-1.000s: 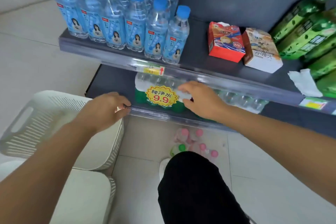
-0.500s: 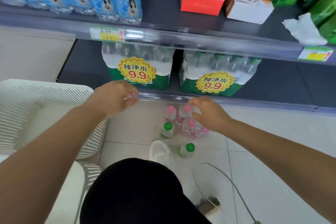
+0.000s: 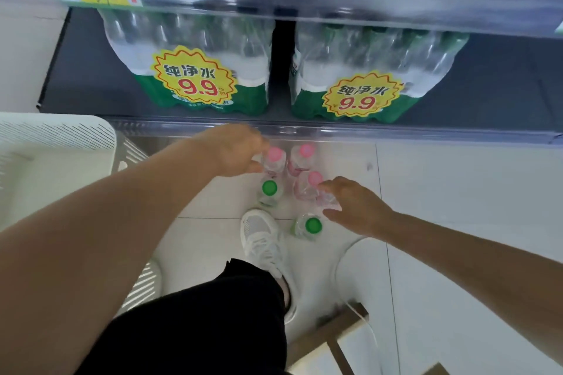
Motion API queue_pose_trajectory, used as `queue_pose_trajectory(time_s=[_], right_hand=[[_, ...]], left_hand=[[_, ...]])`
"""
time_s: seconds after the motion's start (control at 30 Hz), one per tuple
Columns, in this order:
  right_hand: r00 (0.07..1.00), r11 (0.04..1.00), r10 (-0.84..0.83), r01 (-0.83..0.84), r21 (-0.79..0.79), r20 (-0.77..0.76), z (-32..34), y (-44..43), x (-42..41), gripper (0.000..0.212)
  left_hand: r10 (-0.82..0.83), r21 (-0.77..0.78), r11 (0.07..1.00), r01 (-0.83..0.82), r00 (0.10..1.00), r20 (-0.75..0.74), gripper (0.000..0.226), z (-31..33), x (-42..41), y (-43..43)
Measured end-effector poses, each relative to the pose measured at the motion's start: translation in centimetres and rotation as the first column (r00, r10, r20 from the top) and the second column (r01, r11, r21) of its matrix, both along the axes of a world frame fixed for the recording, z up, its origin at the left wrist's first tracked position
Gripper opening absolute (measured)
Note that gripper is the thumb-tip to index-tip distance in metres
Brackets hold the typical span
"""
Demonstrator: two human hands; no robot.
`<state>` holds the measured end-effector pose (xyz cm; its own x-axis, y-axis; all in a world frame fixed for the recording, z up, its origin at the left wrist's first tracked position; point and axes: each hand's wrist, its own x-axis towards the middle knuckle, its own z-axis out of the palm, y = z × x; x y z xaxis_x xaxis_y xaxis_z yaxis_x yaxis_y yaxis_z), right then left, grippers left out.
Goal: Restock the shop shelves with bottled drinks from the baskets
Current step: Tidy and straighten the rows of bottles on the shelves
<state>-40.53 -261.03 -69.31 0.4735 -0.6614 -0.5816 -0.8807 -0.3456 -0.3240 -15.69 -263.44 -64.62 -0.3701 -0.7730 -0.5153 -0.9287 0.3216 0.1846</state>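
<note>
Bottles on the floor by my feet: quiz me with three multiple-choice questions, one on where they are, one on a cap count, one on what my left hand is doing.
1. Where do the loose bottles stand?
A in the white basket
B on the floor below the bottom shelf
C on the top shelf

2. How many green caps show?
A none
B two
C five

3. The left hand is:
A flat on the shelf
B inside the basket
C down at a pink-capped bottle

Answers:
1 B, they stand on tiles near the shoe.
2 B, one by the shoe's toe, one near the right hand.
3 C, its fingertips meet that bottle.
</note>
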Motion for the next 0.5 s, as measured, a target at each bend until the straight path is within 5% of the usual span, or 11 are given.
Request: queue_pose_trajectory(time_s=[0.23, 0.37, 0.5], right_hand=[[0.993, 0.979, 0.120, -0.122, 0.164, 0.020, -3.2, 0.9, 0.7, 0.068], [0.969, 0.970, 0.234, -0.227, 0.083, -0.078, -5.2, 2.3, 1.7, 0.039], [0.987, 0.987, 0.155, -0.153, 0.051, -0.046, -5.6, 2.2, 2.0, 0.031]], left_hand=[[-0.017, 0.097, 0.995, 0.009, 0.997, 0.078, 0.046, -0.7, -2.6, 0.1], [0.027, 0.153, 0.987, -0.040, 0.996, 0.086, 0.044, -1.1, -3.3, 0.5], [0.081, 0.203, 0.975, -0.093, 0.994, 0.068, 0.043, -1.5, -4.0, 1.1]])
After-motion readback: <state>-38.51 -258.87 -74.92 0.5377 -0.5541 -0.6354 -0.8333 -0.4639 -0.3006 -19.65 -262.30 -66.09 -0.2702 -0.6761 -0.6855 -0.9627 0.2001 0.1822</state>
